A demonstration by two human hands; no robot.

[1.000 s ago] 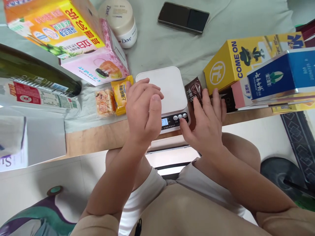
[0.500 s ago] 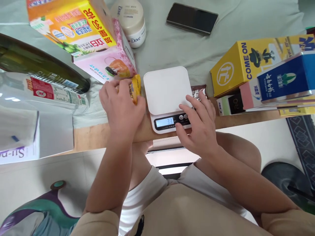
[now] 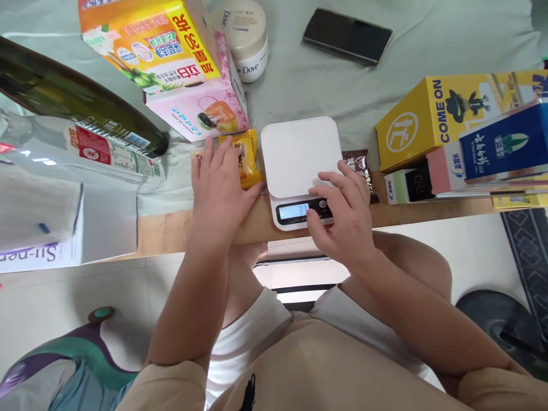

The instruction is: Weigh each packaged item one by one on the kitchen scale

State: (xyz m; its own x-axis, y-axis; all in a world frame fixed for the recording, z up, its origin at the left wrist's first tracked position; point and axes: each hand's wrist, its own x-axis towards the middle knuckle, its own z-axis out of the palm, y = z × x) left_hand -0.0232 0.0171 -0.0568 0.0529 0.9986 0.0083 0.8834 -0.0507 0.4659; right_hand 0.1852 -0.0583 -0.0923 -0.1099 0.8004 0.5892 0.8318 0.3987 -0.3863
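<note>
The white kitchen scale (image 3: 299, 157) sits at the near edge of the desk (image 3: 171, 231), its platform bare and its display lit. The right hand (image 3: 342, 220) rests on the scale's front, fingers loosely curled, a fingertip on the buttons beside the display; it grasps nothing. Left of the scale, the left hand (image 3: 218, 191) lies flat and released, palm down, touching the yellow snack packet (image 3: 245, 160) just beside the scale. A brown sachet (image 3: 358, 165) lies right of the scale, partly under the right hand's fingers. Behind the scale lies a phone (image 3: 346, 35).
</note>
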